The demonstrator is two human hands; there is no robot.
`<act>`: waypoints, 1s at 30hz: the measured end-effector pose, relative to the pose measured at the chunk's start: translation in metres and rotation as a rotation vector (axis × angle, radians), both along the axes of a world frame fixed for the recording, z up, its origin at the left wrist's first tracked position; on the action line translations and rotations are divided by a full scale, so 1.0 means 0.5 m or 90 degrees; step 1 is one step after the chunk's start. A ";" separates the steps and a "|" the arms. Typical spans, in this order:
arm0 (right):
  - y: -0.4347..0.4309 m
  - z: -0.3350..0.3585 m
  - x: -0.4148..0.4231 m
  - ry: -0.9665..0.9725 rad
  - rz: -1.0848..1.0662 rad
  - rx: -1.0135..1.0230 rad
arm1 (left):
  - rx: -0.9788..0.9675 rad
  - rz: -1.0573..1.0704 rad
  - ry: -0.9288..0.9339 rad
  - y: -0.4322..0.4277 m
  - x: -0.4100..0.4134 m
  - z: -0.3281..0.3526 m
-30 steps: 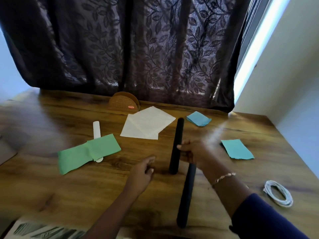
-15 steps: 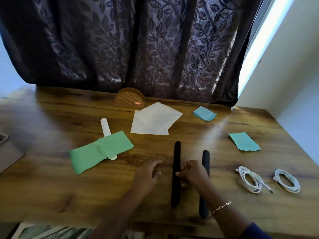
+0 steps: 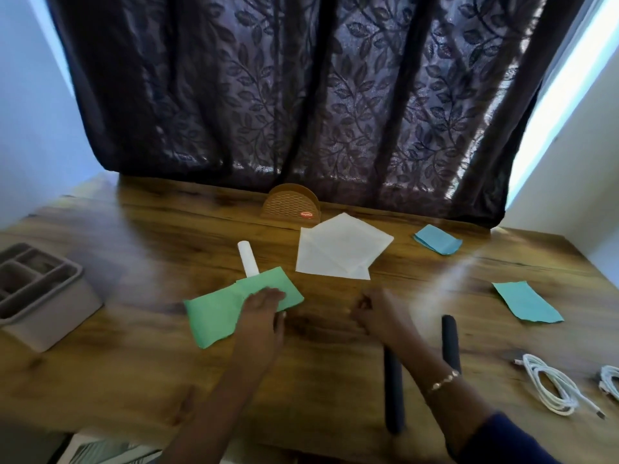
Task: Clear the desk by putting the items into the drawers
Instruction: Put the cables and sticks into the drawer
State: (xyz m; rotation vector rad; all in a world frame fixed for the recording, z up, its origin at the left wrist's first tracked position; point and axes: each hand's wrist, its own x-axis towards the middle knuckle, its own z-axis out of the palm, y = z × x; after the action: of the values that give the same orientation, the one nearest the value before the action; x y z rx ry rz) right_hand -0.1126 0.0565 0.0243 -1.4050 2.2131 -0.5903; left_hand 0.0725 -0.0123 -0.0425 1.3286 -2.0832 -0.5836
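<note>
No item is seen put away: the green folded paper [image 3: 214,316], centre-left of frame on the wooden worktop [image 3: 150,249], is touched by the flat-fingered left hand [image 3: 264,306], the state of the blurred right hand [image 3: 378,313] cannot be told, and black rods [image 3: 450,339] and white coiled cables [image 3: 549,386] are left.

daylight from right window [image 3: 569,82], motion-blurred hands, warped wide-angle edges

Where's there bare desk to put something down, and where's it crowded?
Bare wood: the back left, between the organizer and the holder; the front left, this side of the green paper; a strip between the white sheets and the teal sheet. Crowded: front right, with two black sticks and the cables.
</note>
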 end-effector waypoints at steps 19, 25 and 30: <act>-0.417 -0.069 0.214 0.157 0.111 0.033 | 0.058 -0.101 -0.418 -0.115 0.106 0.022; -0.438 -0.064 0.228 0.134 0.077 0.100 | 0.057 -0.111 -0.435 -0.115 0.108 0.025; -0.455 -0.047 0.204 0.018 0.052 0.093 | 0.064 -0.117 -0.448 -0.113 0.108 0.030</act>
State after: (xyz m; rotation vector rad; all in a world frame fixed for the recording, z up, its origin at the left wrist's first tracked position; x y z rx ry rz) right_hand -0.0106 -0.1713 0.0006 -1.4273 2.1614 -0.3757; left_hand 0.1264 -0.0691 -0.0276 1.5631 -2.7917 -0.3158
